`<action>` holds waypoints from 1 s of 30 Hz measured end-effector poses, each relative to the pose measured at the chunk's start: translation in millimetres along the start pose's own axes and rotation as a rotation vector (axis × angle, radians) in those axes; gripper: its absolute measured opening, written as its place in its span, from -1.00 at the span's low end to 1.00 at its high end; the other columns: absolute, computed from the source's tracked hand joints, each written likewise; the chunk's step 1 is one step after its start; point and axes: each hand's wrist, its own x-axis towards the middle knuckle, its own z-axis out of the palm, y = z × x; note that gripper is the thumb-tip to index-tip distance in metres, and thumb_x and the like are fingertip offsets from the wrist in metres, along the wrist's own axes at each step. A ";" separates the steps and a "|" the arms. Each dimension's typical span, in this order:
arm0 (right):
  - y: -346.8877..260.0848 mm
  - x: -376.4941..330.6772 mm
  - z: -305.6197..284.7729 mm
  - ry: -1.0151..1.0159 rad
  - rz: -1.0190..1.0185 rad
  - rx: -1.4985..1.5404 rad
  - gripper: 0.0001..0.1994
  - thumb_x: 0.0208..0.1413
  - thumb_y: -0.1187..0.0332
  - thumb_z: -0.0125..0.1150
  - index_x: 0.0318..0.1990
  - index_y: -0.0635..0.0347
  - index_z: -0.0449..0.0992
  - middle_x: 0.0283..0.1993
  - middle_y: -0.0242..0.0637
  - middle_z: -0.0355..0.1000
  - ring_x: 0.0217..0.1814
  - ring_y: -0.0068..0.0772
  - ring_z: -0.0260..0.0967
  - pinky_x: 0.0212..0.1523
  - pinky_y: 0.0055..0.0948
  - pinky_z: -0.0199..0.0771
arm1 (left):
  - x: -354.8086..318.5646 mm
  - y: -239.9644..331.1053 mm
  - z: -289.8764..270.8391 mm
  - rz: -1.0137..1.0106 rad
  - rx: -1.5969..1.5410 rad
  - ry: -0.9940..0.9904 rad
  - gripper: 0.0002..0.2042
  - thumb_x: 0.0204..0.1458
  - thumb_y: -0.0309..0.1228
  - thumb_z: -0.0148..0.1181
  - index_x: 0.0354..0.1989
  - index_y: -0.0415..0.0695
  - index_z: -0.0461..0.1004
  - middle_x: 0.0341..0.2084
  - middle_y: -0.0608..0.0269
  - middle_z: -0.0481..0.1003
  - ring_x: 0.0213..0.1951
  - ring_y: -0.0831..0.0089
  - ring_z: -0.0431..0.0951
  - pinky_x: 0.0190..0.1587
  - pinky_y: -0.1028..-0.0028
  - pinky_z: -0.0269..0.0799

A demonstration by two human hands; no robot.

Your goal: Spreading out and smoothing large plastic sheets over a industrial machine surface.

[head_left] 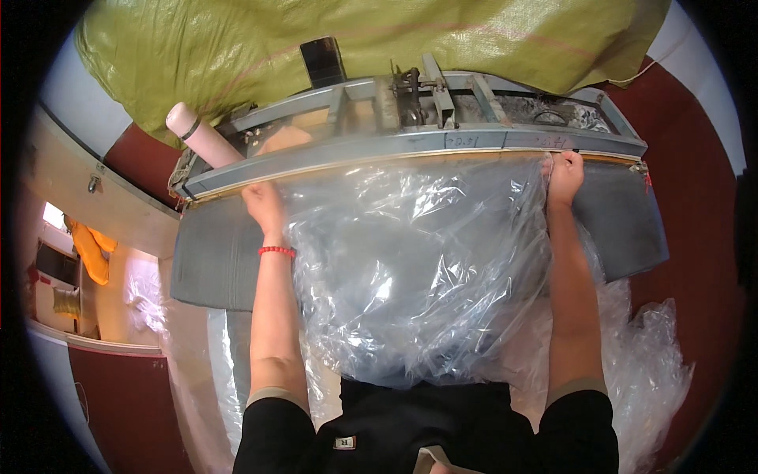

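A large clear plastic bag (410, 268) lies spread over a grey machine table (213, 261) in front of me. Its upper edge runs along the long grey sealing bar (426, 150). My left hand (264, 204) grips the bag's top left corner at the bar; a red bead bracelet sits on that wrist. At the bar's right end my right hand (564, 175) pinches the bag's top right corner. The bag's lower part hangs down against my dark shirt.
A yellow-green woven sack (237, 47) is heaped behind the machine. A pink roll (201, 134) leans at the machine's left end, a dark phone-like slab (322, 62) stands behind. More clear plastic (655, 355) piles on the red floor at right.
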 end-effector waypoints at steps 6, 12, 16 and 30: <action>-4.6 -12.1 3.9 -0.045 0.039 -0.061 -0.89 -0.03 0.41 0.07 -0.49 0.26 0.33 -0.58 -0.32 0.37 -0.62 -0.61 0.27 -0.62 -0.65 0.23 | -0.4 -12.4 -14.6 -0.052 -0.103 0.062 -0.78 -0.07 -0.35 -0.05 -0.37 -0.29 0.27 -0.43 0.07 0.39 -0.36 0.37 0.37 -0.26 0.47 0.28; -44.7 -50.5 -19.3 -0.272 -0.372 -0.375 -0.81 -0.02 0.40 0.10 -0.57 0.35 0.38 -0.59 -0.41 0.32 -0.50 -0.66 0.20 -0.43 -0.68 0.19 | -52.1 28.2 -42.1 0.475 0.551 -0.089 -0.72 -0.07 -0.32 0.04 -0.28 -0.29 0.37 -0.30 -0.07 0.38 -0.19 0.08 0.33 -0.08 0.24 0.16; -89.9 -103.5 -68.4 -0.219 -0.426 -0.511 -0.74 -0.01 0.40 0.08 -0.65 0.34 0.29 -0.64 -0.36 0.19 -0.56 -0.62 0.06 -0.53 -0.57 0.11 | -61.9 44.2 -72.4 0.432 0.404 -0.176 -0.83 -0.07 -0.37 0.03 -0.47 -0.23 0.44 -0.51 0.16 0.45 -0.38 0.24 0.43 -0.27 0.37 0.30; -195.2 -174.5 5.3 -0.732 -0.354 -0.425 -0.80 -0.19 0.44 0.23 -0.34 0.23 0.44 -0.26 -0.27 0.35 -0.21 -0.42 0.32 -0.23 -0.55 0.32 | -201.2 157.2 -99.4 -0.315 -0.983 -0.956 -0.90 0.00 -0.37 0.03 -0.46 -0.09 0.31 -0.05 0.10 0.31 -0.17 0.47 0.37 -0.28 0.56 0.28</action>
